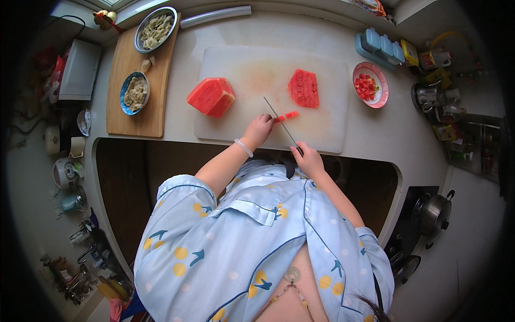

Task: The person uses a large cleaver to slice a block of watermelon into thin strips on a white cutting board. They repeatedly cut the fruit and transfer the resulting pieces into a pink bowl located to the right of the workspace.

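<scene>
My right hand [310, 162] grips the dark handle of a kitchen knife [279, 119], whose blade points away from me and to the left. Beside the blade, the fingers of my left hand [259, 128] rest on the near end of a narrow watermelon strip [291, 115]. The strip is cut into small pieces, and the blade stands across it. All this is over a white plastic cutting board [249, 60]. A large peeled watermelon chunk [211, 96] sits at the board's left edge. Sliced watermelon [304, 89] lies in parallel strips at the right.
Right of the board stands a pink-rimmed bowl [385, 90] of diced watermelon, with a blue seasoning box set [380, 46] behind it. On the left, a wooden board [120, 80] carries a metal bowl [139, 44] and a blue bowl [124, 106] of dumplings. A pot [434, 215] occupies the stove.
</scene>
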